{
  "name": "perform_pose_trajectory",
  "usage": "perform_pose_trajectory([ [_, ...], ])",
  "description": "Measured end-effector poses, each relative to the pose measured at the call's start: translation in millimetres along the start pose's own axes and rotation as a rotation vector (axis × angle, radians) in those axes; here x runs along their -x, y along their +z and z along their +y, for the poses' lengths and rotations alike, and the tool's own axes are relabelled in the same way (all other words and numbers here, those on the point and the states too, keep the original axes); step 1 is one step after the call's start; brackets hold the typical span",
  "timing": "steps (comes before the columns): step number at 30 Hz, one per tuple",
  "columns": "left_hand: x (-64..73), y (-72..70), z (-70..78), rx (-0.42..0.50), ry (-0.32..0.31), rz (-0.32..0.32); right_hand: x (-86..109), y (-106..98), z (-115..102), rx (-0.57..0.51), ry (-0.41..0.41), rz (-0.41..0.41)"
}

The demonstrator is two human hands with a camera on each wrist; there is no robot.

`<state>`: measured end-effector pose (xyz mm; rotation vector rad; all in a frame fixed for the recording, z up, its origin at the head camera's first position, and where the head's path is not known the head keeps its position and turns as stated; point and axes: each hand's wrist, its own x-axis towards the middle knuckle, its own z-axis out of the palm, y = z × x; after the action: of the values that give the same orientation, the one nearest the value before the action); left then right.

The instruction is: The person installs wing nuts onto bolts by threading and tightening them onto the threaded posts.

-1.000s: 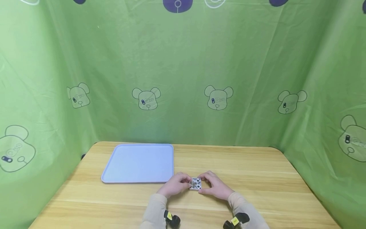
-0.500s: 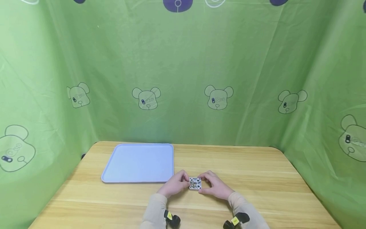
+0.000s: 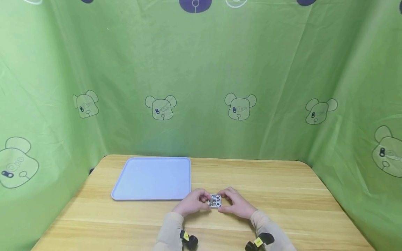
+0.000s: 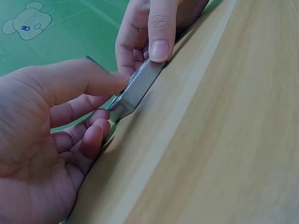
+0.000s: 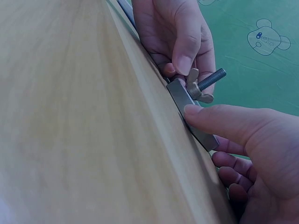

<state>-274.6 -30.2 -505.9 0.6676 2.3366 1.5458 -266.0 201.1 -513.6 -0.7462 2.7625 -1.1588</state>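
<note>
A small square metal block (image 3: 219, 202) with round holes in its upper face lies just above the wood. Out of it rises a threaded bolt (image 5: 214, 79), with a brass-coloured wing nut (image 5: 193, 85) low on the thread. My right hand (image 3: 237, 205) grips the block from the right, thumb on the near side (image 5: 186, 114) and fingers on the far side. From the left, my left hand (image 3: 192, 203) has its curled thumb and forefinger at the wing nut; the right wrist view shows the thumb tip against one wing. In the left wrist view my left thumb (image 4: 105, 84) hides the nut.
A pale blue tray (image 3: 154, 198) lies on the wooden table (image 3: 282, 195), behind and left of my hands. Green curtains (image 3: 201, 69) with bear prints surround the table at the back and sides. Each sleeve carries a black wrist camera (image 3: 190, 241).
My left fingers drew back a little from the wing nut half a second ago and are now closed in on it again. My right hand and the block stay in place.
</note>
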Motion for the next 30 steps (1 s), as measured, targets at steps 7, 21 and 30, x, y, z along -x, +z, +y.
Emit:
perform_pose_trajectory([
  [7,-0.2,-0.5,-1.0,-0.076,0.019,0.011,-0.1,-1.4,-1.1,0.003,0.0,-0.008],
  [21,1.4,0.1,0.5,-0.139,-0.001,0.042,-0.1,-1.1,-1.0,0.018,-0.012,-0.003],
  [30,1.3,2.2,-2.4,0.003,-0.042,0.062,0.9,-1.2,-2.2,0.027,-0.029,0.002],
])
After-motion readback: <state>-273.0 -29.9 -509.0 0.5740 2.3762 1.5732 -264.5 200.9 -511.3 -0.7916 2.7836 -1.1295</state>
